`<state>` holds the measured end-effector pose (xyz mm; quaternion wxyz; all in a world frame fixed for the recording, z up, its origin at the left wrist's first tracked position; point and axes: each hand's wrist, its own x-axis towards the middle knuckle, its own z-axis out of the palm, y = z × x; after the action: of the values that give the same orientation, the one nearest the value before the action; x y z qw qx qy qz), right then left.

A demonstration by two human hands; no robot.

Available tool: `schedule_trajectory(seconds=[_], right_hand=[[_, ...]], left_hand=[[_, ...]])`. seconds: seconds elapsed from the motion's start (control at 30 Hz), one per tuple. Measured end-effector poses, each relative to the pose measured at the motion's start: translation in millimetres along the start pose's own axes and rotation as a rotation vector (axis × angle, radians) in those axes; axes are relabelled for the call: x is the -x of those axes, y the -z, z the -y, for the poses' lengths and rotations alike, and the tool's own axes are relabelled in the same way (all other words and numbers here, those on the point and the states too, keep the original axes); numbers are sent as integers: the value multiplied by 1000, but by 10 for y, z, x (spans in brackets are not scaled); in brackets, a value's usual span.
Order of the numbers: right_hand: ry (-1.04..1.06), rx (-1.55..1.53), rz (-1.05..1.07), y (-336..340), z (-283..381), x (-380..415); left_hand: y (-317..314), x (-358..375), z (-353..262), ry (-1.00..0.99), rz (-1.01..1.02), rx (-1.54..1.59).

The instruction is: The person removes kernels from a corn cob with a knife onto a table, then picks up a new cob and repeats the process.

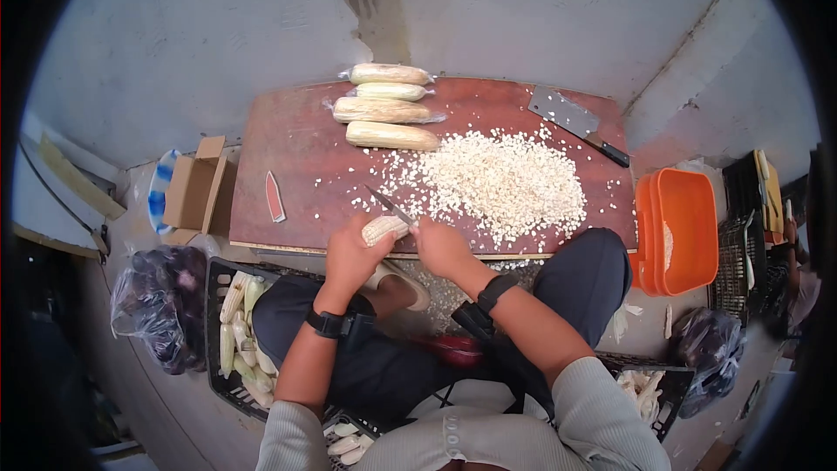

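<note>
My left hand [350, 249] is closed around a pale ear of corn [384, 229] near the front edge of the red-brown table [296, 148]. In my right hand [442, 249] is a small knife [391, 205], its blade slanting up and left, close over the ear. Part of the knife's handle is hidden by my fingers. Just beyond my hands, a broad heap of cut white kernels [506, 183] covers the table, with loose ones scattered around it. Several ears of corn [384, 110] lie in a row at the back, some in clear plastic.
A cleaver [565, 113] lies at the back right, a red pointed sheath [275, 197] at the left. Orange tubs [689, 231] stand right of the table, a cardboard box [196, 187] left. A black crate [216, 331] with corn flanks my leg; another person's arm [793, 249] shows far right.
</note>
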<state>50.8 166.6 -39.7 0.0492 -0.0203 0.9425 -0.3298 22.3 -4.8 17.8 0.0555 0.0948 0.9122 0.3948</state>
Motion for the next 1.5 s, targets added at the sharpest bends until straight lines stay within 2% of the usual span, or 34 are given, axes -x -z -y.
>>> schedule_trajectory(seconds=[0.17,0.23,0.27,0.33,0.37,0.57,0.67,0.77,0.83,1.07,1.17,1.27,1.37,1.5], right_hand=[[-120,-298,-72,-195,-56,45],[-222,-497,-41,-189,-102,10],[-196,-401,-68,-176,-136,39],[-150,-208,-131,73,-45,165],[-169,-169,-77,147,0,207],[111,186,-133,330,214,570],[117,294,-115,214,141,646],[52,260,-95,161,157,695],[54,282,-69,129,98,651],[66,280,13,210,83,510],[56,237,29,115,42,370],[41,240,6,-43,-19,205],[101,207,22,-72,-25,4],[99,166,110,-153,-86,-201]], left_hand=[[-49,98,92,31,-137,72],[84,140,-6,205,-129,143],[144,135,-49,288,-128,179],[171,123,-6,282,-156,161],[160,112,28,281,-166,153],[37,57,175,120,-264,-181],[99,122,36,149,-274,-107],[165,167,-87,-65,-263,-246],[196,154,-132,-81,-158,-175],[209,57,-150,-37,-42,-146],[185,-14,-133,15,-40,-109],[222,-84,-152,-22,-36,-99],[200,-98,-136,-15,-51,-36],[205,-101,-51,19,-65,-24]])
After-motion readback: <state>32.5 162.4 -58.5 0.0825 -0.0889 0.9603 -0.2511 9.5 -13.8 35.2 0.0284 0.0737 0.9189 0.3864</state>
